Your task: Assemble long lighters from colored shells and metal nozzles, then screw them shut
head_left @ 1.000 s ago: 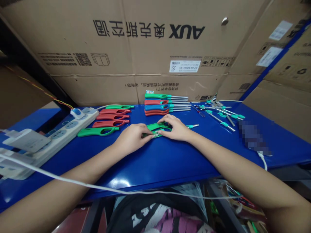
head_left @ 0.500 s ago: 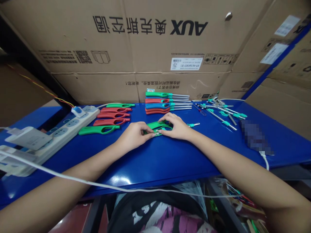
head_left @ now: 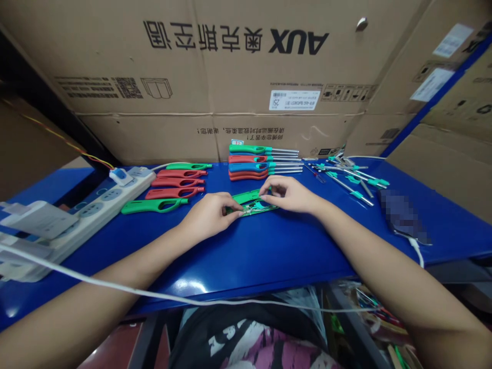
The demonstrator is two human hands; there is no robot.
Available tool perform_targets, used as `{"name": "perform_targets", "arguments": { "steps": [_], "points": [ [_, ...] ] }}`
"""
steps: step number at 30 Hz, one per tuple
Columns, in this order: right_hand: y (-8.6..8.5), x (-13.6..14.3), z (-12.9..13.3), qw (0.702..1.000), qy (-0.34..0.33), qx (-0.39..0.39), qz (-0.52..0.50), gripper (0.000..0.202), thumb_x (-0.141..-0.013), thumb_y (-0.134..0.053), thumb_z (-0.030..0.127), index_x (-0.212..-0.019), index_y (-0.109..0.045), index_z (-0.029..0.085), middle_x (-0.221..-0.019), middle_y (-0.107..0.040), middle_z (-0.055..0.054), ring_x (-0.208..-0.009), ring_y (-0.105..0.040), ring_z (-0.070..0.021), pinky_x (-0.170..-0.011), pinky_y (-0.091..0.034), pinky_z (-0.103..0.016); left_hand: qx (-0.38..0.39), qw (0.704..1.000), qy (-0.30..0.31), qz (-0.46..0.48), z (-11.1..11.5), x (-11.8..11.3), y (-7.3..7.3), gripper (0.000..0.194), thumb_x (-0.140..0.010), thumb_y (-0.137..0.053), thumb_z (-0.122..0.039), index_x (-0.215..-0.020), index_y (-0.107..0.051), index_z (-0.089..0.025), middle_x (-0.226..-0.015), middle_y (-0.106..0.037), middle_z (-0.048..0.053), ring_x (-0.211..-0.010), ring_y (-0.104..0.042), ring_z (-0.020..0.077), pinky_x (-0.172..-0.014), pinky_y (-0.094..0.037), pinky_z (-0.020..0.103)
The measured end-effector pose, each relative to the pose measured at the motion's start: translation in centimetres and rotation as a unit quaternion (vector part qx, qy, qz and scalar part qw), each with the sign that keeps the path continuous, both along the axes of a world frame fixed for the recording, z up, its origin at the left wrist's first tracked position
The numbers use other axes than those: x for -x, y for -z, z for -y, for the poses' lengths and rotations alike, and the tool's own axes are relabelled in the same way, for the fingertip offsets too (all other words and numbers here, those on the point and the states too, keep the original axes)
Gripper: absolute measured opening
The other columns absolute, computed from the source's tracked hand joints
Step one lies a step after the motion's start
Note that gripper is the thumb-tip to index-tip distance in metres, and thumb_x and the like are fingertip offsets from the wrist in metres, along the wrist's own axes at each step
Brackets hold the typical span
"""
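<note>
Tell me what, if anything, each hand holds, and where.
Left hand: the near green handle half, pinched toward its left end. Right hand: fingers by the right end; grip unclear.

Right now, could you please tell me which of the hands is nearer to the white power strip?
The left hand: it is to the right of the white power strip, apart from it. The right hand is farther right, beyond the left one.

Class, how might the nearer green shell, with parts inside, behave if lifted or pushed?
The nearer green shell is probably light and fairly stiff, as it looks like moulded plastic. Its inner parts may shift or spill if tilted, since they lie exposed. It could slide easily: the blue tabletop looks glossy.
</note>
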State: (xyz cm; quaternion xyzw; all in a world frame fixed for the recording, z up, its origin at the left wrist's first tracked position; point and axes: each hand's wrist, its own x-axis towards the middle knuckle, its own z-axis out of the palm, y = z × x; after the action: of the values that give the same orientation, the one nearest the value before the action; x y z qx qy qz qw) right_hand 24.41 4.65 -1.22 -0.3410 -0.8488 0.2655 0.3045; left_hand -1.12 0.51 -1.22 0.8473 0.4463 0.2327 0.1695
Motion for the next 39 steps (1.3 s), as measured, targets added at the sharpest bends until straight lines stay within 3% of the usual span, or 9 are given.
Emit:
{"name": "perform_targets", "arguments": {
  "steps": [3,9,16,21,28,39],
  "points": [
    [-0.7,-0.6,0.2,0.997,-0.047,0.037,0.045,0.015,-0.082,-0.069,0.027,-0.09,-0.068,0.015,-0.08,-0.059,0.0,-0.058,-0.043,-0.0083,-0.056,-0.038,-0.024,-0.024,0.999,0.002,-0.031,0.2,0.0,-0.2,0.017,-0.089,-0.065,-0.025,-0.097,-0.08,-0.023,-0.096,-0.073,0.004,-0.077,-0.064,0.0168,-0.066,-0.047,0.028],
    [-0.6,-0.5,0.4,0.993,-0.065,0.05,0.084,0.011,-0.082,-0.066,0.023,-0.09,-0.067,0.016,-0.078,-0.06,0.001,-0.061,-0.047,-0.0085,-0.057,-0.04,-0.022,-0.125,0.99,0.049,-0.046,0.8,-0.5,-0.2,0.021,-0.092,-0.059,-0.027,-0.105,-0.073,-0.018,-0.108,-0.07,0.008,-0.099,-0.062,0.0249,-0.094,-0.048,0.041],
    [-0.8,-0.5,0.4,0.991,-0.059,0.09,0.079,0.014,-0.083,-0.066,0.027,-0.091,-0.066,0.016,-0.07,-0.057,0.003,-0.057,-0.044,-0.0082,-0.055,-0.038,-0.022,-0.095,0.985,0.138,-0.05,1.4,-1.2,0.3,0.033,-0.099,-0.052,-0.03,-0.13,-0.063,-0.023,-0.133,-0.064,0.009,-0.129,-0.055,0.027,-0.11,-0.043,0.047],
    [-0.9,-0.6,0.4,0.987,-0.073,0.127,0.071,0.013,-0.084,-0.063,0.023,-0.094,-0.066,0.016,-0.069,-0.057,0.003,-0.058,-0.045,-0.0087,-0.056,-0.038,-0.022,-0.084,0.985,0.14,-0.048,1.3,-1.2,0.8,0.035,-0.099,-0.053,-0.031,-0.132,-0.063,-0.023,-0.135,-0.064,0.009,-0.131,-0.055,0.027,-0.111,-0.045,0.048],
    [-1.1,-0.6,0.5,0.989,-0.065,0.106,0.085,0.013,-0.083,-0.064,0.021,-0.094,-0.067,0.016,-0.067,-0.056,0.003,-0.058,-0.046,-0.0088,-0.055,-0.039,-0.022,-0.085,0.986,0.143,-0.034,1.1,-1.1,0.9,0.037,-0.099,-0.054,-0.029,-0.135,-0.06,-0.023,-0.134,-0.065,0.009,-0.129,-0.055,0.0255,-0.111,-0.045,0.046],
    [-1.1,-1.1,0.3,0.988,-0.071,0.109,0.081,0.018,-0.079,-0.06,0.016,-0.094,-0.069,0.016,-0.067,-0.057,0.003,-0.058,-0.047,-0.0095,-0.055,-0.039,-0.022,-0.118,0.978,0.134,-0.105,1.3,-1.2,0.8,0.036,-0.1,-0.05,-0.028,-0.131,-0.065,-0.021,-0.136,-0.063,0.012,-0.128,-0.056,0.0308,-0.106,-0.049,0.05]
  ]
}}
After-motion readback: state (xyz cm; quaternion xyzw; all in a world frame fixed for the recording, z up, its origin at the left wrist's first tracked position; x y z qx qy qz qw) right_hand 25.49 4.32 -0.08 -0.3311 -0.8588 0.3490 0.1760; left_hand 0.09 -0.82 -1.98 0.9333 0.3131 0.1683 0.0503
